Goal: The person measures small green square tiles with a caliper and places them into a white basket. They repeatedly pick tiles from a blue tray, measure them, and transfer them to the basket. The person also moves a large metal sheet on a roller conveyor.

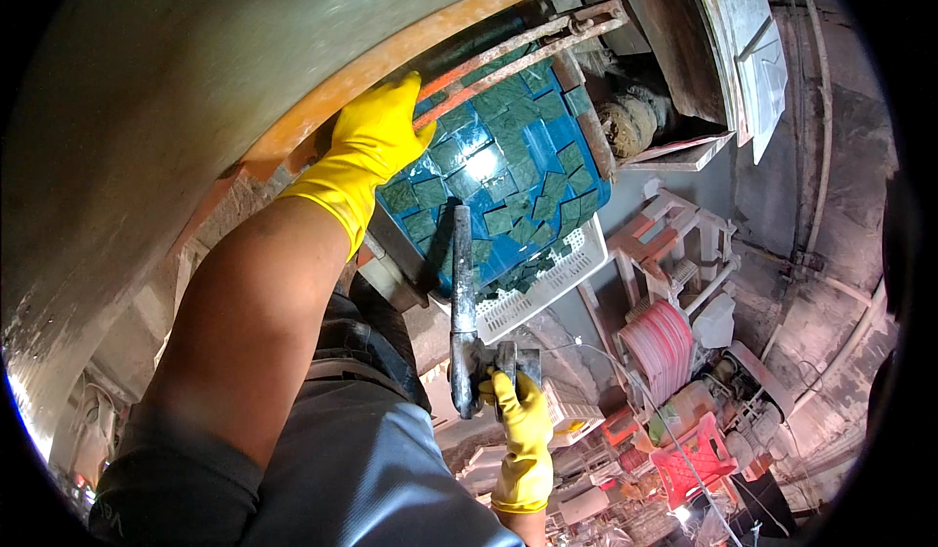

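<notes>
My left hand, in a yellow rubber glove, is closed around the near end of a rusty orange metal frame. That frame runs along the far side of a blue tray holding many dark green, wet, squarish stone pieces. My right hand, also yellow-gloved, is lower in view. Its fingers are closed round a black metal fitting, beside an upright dark metal bar that reaches up across the tray's near side.
A large curved grey drum-like surface with an orange rim fills the upper left. Under the tray sits a white perforated crate. Farther right are a stool-like stand, pink-white stacked discs and a red crate.
</notes>
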A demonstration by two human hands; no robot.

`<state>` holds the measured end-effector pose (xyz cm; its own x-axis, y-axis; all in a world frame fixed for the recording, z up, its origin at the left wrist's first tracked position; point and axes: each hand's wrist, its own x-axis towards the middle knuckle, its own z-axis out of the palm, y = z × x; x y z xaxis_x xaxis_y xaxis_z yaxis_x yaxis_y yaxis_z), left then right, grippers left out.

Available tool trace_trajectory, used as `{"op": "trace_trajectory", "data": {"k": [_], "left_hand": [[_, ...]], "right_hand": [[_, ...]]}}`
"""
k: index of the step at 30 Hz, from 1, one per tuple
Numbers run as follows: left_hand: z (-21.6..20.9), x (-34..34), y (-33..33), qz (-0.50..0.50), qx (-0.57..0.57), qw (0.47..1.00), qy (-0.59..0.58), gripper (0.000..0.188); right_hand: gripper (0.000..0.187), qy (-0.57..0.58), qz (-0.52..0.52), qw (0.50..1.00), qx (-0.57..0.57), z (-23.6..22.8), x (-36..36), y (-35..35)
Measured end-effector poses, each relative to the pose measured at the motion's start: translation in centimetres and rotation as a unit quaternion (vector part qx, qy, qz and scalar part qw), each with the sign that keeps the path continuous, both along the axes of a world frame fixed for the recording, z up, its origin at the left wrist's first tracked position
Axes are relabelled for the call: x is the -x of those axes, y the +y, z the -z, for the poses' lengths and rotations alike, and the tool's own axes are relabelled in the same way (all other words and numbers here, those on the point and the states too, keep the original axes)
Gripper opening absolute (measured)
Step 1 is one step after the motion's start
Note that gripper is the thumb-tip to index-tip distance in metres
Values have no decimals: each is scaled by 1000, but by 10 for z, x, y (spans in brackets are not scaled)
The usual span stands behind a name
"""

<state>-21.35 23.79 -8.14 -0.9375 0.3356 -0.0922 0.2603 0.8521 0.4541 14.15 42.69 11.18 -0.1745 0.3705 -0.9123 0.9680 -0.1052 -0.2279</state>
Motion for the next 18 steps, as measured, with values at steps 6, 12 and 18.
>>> {"op": "trace_trajectory", "data": {"k": [6, 12, 18], "left_hand": [[3, 1, 2, 1, 3, 1000, -14, 65], [7, 1, 3, 6, 8, 1000, -7, 66], [13, 0, 3, 7, -1, 999, -32, 66]], "right_hand": [[54, 8, 35, 999, 1, 0, -3, -5], [53, 0, 0, 1000, -21, 4, -14, -7], [56, 7, 20, 1000, -18, 9, -23, -12]]}}
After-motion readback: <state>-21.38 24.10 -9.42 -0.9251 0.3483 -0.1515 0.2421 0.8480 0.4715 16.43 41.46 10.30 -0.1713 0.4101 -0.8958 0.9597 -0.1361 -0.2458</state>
